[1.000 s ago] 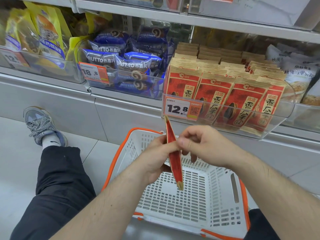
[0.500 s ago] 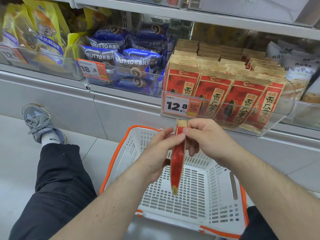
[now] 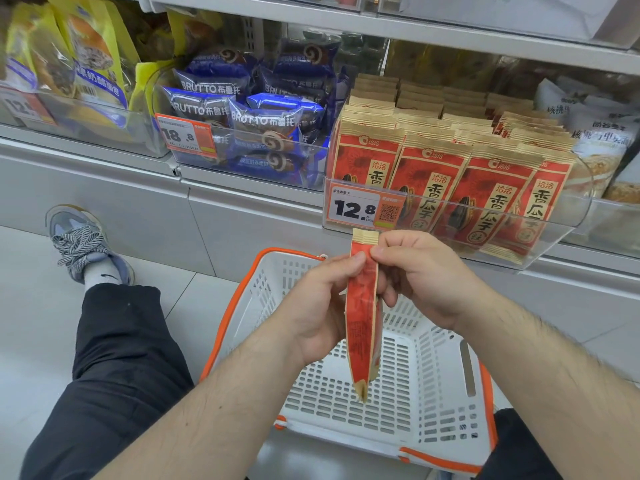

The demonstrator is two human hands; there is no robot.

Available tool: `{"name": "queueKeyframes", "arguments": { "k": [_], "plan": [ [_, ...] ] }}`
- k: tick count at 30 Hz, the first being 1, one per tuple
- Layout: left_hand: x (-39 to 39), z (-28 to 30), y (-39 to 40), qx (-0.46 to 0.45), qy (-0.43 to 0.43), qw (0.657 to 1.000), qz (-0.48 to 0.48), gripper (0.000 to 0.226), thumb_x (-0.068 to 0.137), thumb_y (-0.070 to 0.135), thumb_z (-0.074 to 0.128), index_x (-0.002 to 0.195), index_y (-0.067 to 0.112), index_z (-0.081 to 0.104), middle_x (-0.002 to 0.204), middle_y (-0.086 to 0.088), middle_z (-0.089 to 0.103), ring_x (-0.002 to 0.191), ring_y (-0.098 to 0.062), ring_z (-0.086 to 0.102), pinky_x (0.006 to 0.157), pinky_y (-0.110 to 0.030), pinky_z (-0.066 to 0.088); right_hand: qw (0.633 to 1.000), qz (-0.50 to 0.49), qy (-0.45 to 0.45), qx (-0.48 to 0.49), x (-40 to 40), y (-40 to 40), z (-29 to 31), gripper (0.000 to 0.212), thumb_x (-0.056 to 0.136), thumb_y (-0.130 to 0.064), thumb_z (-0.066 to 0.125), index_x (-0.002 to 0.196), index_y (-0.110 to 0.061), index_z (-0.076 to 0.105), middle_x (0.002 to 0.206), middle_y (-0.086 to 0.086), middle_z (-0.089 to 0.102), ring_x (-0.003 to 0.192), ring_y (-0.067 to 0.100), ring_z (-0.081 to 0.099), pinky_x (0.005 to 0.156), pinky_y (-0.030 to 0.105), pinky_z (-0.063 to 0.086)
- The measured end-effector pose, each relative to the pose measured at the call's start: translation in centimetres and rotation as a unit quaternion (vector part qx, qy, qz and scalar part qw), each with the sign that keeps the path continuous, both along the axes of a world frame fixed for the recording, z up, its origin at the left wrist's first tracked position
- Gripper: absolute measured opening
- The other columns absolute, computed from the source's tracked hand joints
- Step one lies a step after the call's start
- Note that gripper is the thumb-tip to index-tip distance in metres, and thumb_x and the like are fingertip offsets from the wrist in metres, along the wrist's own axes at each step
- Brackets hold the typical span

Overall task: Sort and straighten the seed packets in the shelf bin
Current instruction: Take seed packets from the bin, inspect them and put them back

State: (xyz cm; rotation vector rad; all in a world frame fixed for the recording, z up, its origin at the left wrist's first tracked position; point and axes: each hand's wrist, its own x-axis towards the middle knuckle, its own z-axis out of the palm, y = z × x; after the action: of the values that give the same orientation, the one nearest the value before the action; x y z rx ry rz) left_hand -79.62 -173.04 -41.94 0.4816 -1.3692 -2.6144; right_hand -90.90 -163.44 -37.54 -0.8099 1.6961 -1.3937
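The job looks well along. In the bin [image 3: 554, 237] the packets [image 3: 426, 188] stand upright in four front rows, faces forward, with tan tops lined up behind them; the rightmost row leans a little to the right and probably wants squaring. One packet [image 3: 363, 317] is out of the bin, held edge-on to the camera just below the price tag [image 3: 363, 210] and above the white basket [image 3: 443, 410]. It hangs nearly upright, tan seal at the top, red body below, tan bottom seam pointing down into the basket (which seems to hold nothing else). It is thin and flat with a slight bulge in the middle, so it should slide into a row easily once turned face-front.

The left hand [image 3: 318, 306] holds the packet from its left side, thumb tip pressed near the top. The right hand [image 3: 426, 275] pinches the same upper part from the right, its other fingers [image 3: 389, 292] loosely curled behind. What is left, as I judge it: return this packet to a row and straighten the leaning one.
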Motion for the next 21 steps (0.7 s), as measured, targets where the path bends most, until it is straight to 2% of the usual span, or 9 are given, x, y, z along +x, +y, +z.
{"name": "queueKeyframes", "arguments": {
  "k": [2,5,7,10,14,17,21],
  "plan": [
    [0.1,0.1,-0.1,0.0,-0.005,1.0,0.002,0.037,0.086,0.042,0.06,0.076,0.007,0.063,0.078,-0.019,0.064,0.094,-0.038,0.043,0.086,-0.045,0.035,1.0,0.004,-0.005,0.0,-0.1,0.0,0.0,0.028,0.099,-0.004,0.046,0.071,-0.002,0.051,0.053,0.011,0.055,0.039,0.019,0.044,0.044,0.026,0.034],
    [0.1,0.3,0.0,0.007,-0.019,1.0,0.001,0.037,0.089,0.04,0.058,0.076,0.006,0.063,0.077,-0.018,0.064,0.094,-0.037,0.043,0.081,-0.04,0.039,1.0,0.007,-0.001,0.002,0.0,0.0,0.1,0.03,0.099,-0.005,0.047,0.07,-0.003,0.052,0.053,0.01,0.055,0.04,0.019,0.044,0.045,0.025,0.035],
    [0.1,0.3,0.0,0.008,-0.044,0.999,0.018,0.037,0.089,0.04,0.059,0.077,0.005,0.063,0.078,-0.019,0.063,0.094,-0.037,0.045,0.082,-0.041,0.041,0.999,-0.001,0.036,0.006,0.3,0.0,0.3,0.031,0.1,-0.008,0.049,0.07,-0.005,0.056,0.053,0.009,0.057,0.04,0.018,0.046,0.044,0.023,0.036],
    [0.0,1.0,-0.1,0.013,-0.116,0.99,0.077,0.037,0.085,0.046,0.066,0.09,0.01,0.065,0.087,-0.016,0.063,0.091,-0.034,0.053,0.081,-0.044,0.046,0.991,0.005,0.127,0.037,0.3,0.2,0.7,0.029,0.097,-0.015,0.058,0.072,-0.001,0.06,0.054,0.007,0.059,0.043,0.017,0.05,0.046,0.022,0.04],
    [0.0,1.9,-0.4,0.047,-0.164,0.977,0.125,0.031,0.091,0.045,0.064,0.081,0.016,0.061,0.065,-0.002,0.059,0.072,-0.024,0.056,0.066,-0.038,0.049,0.958,0.144,0.184,0.165,0.1,1.0,1.8,0.026,0.088,-0.019,0.07,0.067,-0.004,0.064,0.057,0.008,0.061,0.048,0.015,0.056,0.052,0.026,0.047],
    [-0.1,2.0,-0.6,0.061,-0.172,0.971,0.156,0.03,0.091,0.045,0.065,0.092,0.015,0.063,0.075,-0.002,0.06,0.079,-0.024,0.058,0.061,-0.04,0.05,0.922,0.226,0.207,0.238,0.1,1.2,2.0,0.021,0.087,-0.017,0.073,0.067,-0.009,0.068,0.06,0.003,0.067,0.055,0.015,0.063,0.058,0.026,0.05],
    [-0.2,2.0,-0.6,0.069,-0.173,0.969,0.165,0.03,0.091,0.044,0.066,0.098,0.015,0.064,0.087,-0.004,0.063,0.087,-0.025,0.059,0.071,-0.05,0.053,0.915,0.251,0.21,0.235,0.0,1.3,1.7,0.018,0.093,-0.004,0.063,0.077,0.0,0.07,0.066,0.001,0.071,0.06,0.015,0.066,0.062,0.022,0.051]
  ]
}}
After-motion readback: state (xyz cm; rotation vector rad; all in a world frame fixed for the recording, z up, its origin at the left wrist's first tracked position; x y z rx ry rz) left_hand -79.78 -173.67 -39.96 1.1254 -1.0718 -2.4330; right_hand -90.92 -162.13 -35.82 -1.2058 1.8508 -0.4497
